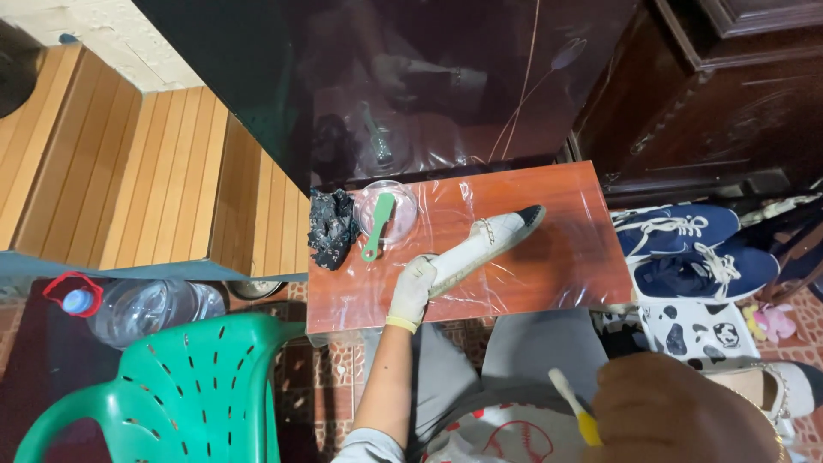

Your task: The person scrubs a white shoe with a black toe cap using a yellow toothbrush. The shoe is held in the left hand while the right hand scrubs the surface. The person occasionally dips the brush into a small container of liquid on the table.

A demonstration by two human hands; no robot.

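Note:
My left hand (414, 287), in a pale glove, grips the heel end of a white slip-on shoe (484, 243) with a black toe cap, lying on a small reddish table (566, 266) covered in clear plastic. My right hand (677, 411), bare, sits close to the camera at the bottom right and holds a toothbrush (574, 407) with a yellow and white handle. A clear bowl (386, 210) with a green brush (377, 227) across it stands at the table's back left, beside a crumpled black cloth (330, 227).
A pair of navy lace-up shoes (686, 249) lies right of the table, above a black-and-white patterned item (686, 330). Another white shoe (784, 386) is at the far right. A green plastic chair (189, 386) and a large water bottle (137, 309) stand at the left.

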